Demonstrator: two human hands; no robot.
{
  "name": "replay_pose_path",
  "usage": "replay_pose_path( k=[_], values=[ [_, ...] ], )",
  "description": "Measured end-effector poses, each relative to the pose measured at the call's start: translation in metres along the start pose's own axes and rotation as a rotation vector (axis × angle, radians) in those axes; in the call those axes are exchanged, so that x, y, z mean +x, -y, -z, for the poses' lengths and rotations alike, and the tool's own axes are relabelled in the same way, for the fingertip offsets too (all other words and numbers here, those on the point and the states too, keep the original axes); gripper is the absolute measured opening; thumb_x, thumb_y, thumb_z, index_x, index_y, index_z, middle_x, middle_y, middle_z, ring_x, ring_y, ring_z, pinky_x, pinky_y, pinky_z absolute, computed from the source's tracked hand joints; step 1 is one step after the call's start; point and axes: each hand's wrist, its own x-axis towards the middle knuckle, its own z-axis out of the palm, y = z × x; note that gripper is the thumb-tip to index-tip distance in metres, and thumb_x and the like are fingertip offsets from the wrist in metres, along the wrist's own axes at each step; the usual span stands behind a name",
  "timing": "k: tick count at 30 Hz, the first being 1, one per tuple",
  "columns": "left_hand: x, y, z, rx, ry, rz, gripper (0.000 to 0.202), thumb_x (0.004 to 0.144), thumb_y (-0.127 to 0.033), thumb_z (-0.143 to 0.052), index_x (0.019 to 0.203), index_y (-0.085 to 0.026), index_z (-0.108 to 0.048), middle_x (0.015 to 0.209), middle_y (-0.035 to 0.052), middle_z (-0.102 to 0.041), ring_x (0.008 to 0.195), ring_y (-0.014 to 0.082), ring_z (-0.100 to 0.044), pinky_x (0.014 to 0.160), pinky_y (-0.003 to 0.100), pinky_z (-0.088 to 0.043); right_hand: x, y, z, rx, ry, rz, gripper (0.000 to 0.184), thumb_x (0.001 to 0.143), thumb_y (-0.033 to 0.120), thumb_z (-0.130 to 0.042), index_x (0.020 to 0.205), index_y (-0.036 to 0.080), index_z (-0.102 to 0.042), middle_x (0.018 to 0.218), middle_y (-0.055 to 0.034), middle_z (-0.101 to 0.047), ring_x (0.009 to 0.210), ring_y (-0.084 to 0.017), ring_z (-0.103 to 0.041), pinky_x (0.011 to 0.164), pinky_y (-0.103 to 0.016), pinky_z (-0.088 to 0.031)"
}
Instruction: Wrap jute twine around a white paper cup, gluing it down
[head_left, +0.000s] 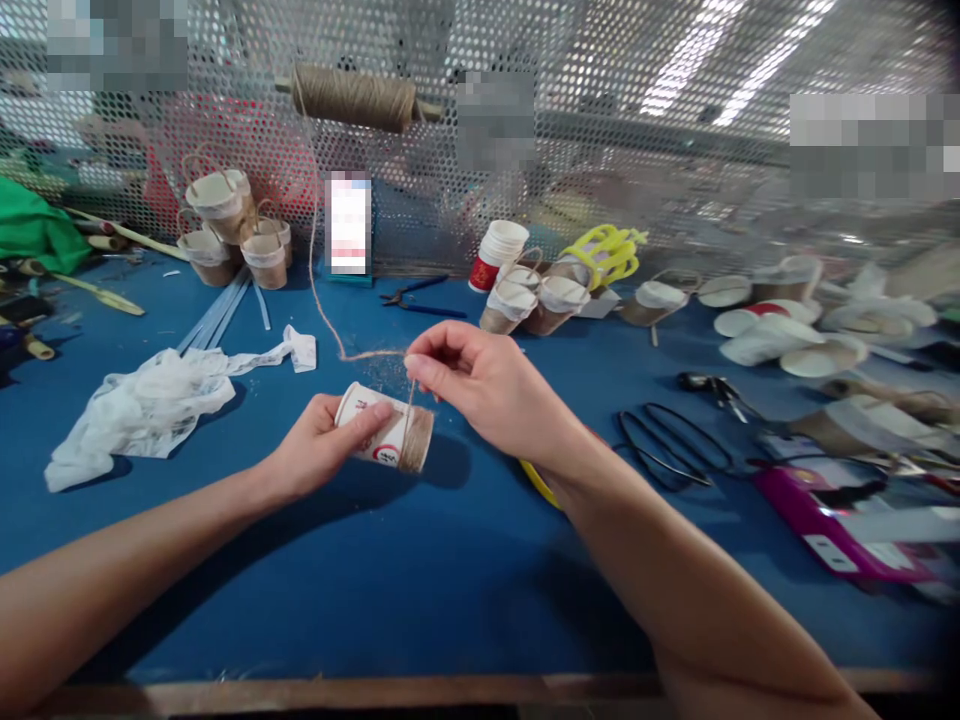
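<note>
My left hand [324, 447] is closed round a white paper cup [373, 425] lying on its side, thumb on top. The cup's right end is wrapped in brown jute twine [417, 440]. My right hand [487, 385] pinches the twine strand just above the cup. From my fingers the strand [324, 300] runs left and then up to a twine spool [352, 97] on a rod at the mesh wall. Both hands hover over the blue table [420, 580].
Finished twine-wrapped cups [225, 225] stand back left, more cups [536, 290] at back centre, and loose white cups [780, 335] at right. Crumpled white plastic [150, 400] lies left. Pliers [416, 297], black scissors [667, 440], a yellow object [607, 250] and a pink tool [832, 520] lie about.
</note>
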Motion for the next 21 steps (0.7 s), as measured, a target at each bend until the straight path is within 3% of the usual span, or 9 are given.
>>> replay_pose_path(
  k=[16,21],
  values=[
    [-0.0013,-0.0004,-0.0043,-0.107,-0.027,0.066,0.032,0.064,-0.043,-0.065,0.065,-0.011,-0.063,0.056,0.0002,-0.061,0.047,0.0075,-0.051,0.049,0.019,-0.044,-0.0015,-0.0037,0.0067,0.178,-0.007,-0.117,0.011,0.076,0.024,-0.055,0.071,0.014,-0.054,0.063,0.0024,-0.054,0.054,-0.006,-0.046,0.052,-0.021,-0.038],
    [-0.0047,-0.0018,-0.0051,0.016,-0.015,-0.027,0.031,0.071,-0.040,-0.058,0.058,-0.012,-0.058,0.051,-0.0019,-0.054,0.044,0.0057,-0.043,0.044,0.017,-0.039,-0.0009,-0.0084,0.0054,0.140,-0.019,-0.125,0.011,0.075,0.025,-0.055,0.071,0.014,-0.054,0.063,0.0024,-0.054,0.054,-0.006,-0.045,0.051,-0.021,-0.037]
  ],
)
